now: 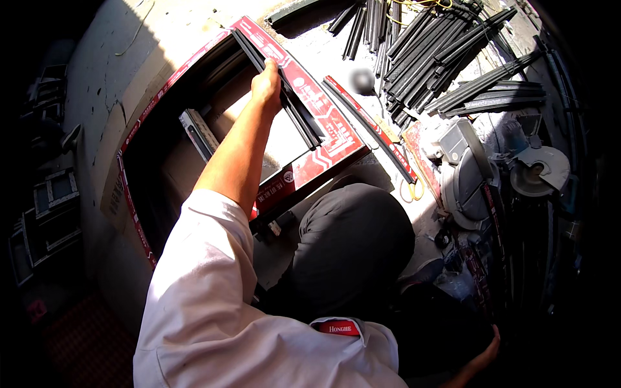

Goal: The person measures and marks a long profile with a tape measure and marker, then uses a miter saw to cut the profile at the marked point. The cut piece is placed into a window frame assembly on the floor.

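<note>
My left hand (266, 85) reaches forward and is closed around a long black profile strip (299, 118). This strip lies along the right side of a large rectangular frame (317, 107) with red printed film on its faces. A short profile piece (199, 134) rests inside the frame, beside my left forearm. My right hand (486, 354) is low at the right, by dark shadowed material near my leg. Its fingers are mostly hidden in the dark, so what it touches cannot be made out.
A separate red-filmed strip (372, 128) lies right of the frame. Black profiles (430, 61) are piled at the far right. Nearer stand a grey power saw (460, 161) and a round saw blade (540, 171). Small framed panels (57, 193) lie at the left.
</note>
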The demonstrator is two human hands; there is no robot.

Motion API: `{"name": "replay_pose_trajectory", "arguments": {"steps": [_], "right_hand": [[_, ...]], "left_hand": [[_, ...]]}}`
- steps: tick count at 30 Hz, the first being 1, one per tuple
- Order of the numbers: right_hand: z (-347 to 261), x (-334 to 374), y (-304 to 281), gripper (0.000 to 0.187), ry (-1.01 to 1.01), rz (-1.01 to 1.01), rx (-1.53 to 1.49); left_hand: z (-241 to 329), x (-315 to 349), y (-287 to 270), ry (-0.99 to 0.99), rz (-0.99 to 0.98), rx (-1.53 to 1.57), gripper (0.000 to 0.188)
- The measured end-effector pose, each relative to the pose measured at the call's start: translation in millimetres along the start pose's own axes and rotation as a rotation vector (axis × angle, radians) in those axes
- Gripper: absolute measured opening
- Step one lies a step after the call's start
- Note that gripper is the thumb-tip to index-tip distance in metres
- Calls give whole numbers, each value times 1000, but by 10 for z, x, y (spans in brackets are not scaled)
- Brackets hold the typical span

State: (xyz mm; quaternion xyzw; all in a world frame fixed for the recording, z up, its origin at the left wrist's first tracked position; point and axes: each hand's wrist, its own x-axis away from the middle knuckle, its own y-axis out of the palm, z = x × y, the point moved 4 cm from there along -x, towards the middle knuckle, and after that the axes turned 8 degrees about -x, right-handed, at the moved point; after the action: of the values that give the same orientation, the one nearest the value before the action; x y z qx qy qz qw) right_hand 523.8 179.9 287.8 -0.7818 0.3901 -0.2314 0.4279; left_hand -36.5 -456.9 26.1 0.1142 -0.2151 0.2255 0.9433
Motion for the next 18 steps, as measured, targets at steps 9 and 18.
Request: {"name": "replay_pose_trajectory", "arguments": {"steps": [9,18], "right_hand": [[131,5,-62,56,-142,-39,100],[23,68,-10,45,-154,8,41]], "left_hand": [[138,211,49,-100,28,-23,36],[83,167,61,-70,-20,-40,50]]}}
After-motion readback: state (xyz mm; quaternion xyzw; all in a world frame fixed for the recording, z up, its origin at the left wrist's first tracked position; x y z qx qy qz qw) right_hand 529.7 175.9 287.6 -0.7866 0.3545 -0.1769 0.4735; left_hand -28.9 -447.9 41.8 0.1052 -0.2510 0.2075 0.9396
